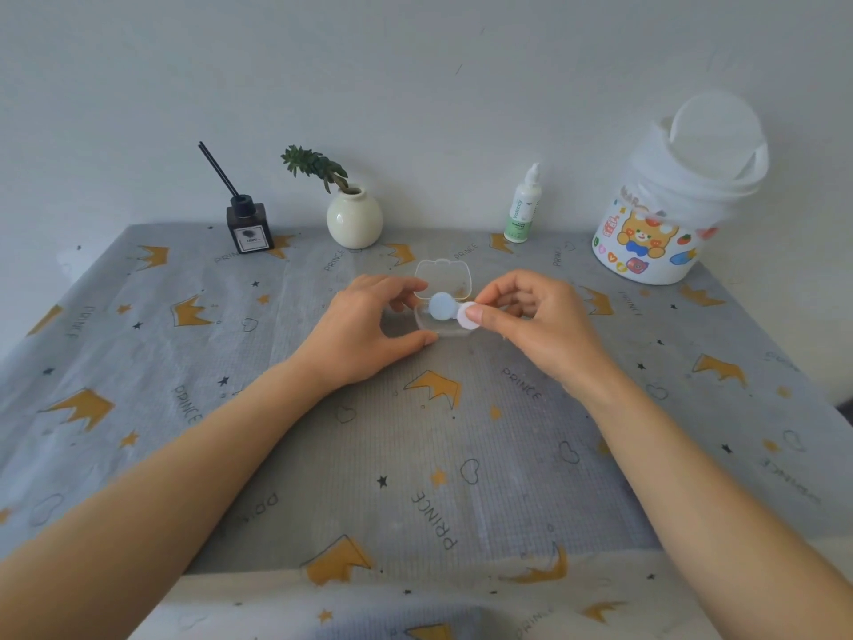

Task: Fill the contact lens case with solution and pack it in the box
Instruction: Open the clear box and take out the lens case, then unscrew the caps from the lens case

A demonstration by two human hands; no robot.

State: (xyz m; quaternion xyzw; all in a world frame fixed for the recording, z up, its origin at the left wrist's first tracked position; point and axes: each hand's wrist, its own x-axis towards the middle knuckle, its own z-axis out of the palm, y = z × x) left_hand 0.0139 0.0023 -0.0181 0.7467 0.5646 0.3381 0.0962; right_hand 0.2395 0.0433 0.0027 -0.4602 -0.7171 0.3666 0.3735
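The head view looks down on a table (138,362) covered with a grey cloth that has yellow crowns and the word PRINCE on it. Near the middle lies a small clear box (443,293) with its lid lifted up toward the wall. The plastic is transparent, so its edges are hard to follow against the cloth.

The lens case (454,311) is at the open box, with its blue cap over the tray and its white cap toward the right. I cannot tell if the case already rests inside the tray or is held just above it.

The right hand (531,321) pinches the white end of the case between thumb and forefinger; the thumb hides a part of this cap. The left hand (364,330) holds the left side of the box, with the forefinger at the far edge and the thumb at the near edge. Its fingertips hide that side of the tray.

At the back, near the wall, stand a solution bottle (524,207), a white tub (664,214) with a bear sticker and a blurred open lid, a round white vase (354,221) with a green sprig, and a dark bottle with black sticks (249,224). The small print on the labels is not readable. The front edge of the table is cut off by the frame.
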